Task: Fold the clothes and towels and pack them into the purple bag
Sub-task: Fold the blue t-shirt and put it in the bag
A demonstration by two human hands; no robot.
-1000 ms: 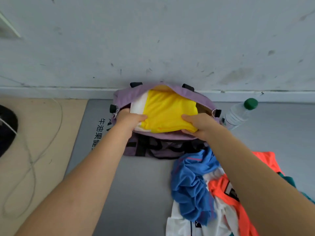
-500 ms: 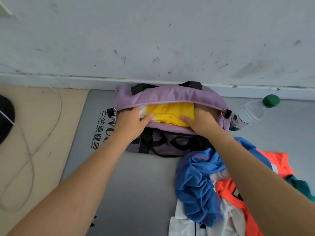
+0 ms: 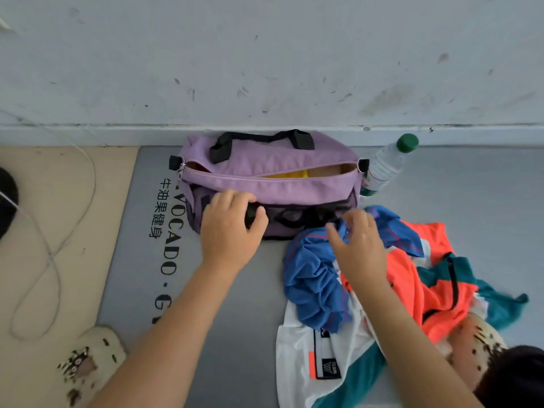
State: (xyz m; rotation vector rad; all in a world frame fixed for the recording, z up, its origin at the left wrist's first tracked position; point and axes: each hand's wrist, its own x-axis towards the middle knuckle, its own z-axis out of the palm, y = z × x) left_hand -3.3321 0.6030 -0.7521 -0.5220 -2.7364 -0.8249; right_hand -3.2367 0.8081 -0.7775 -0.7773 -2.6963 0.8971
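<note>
Head-worn camera looks forward and steeply down, close over the grey mat by the wall.

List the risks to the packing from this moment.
1. The purple bag gapes only narrowly, with the yellow garment just inside; the next item may snag or bunch.
2. The blue shirt under the right hand is crumpled and tangled with the orange jacket; lifting may drag both.
3. The water bottle leans beside the bag; a nudge might topple it.

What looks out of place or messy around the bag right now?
The water bottle lies tipped against the purple bag at its right end. The blue garment and orange garment sit crumpled, unfolded, on the mat. The bag's zipper gapes, showing the yellow garment.
</note>
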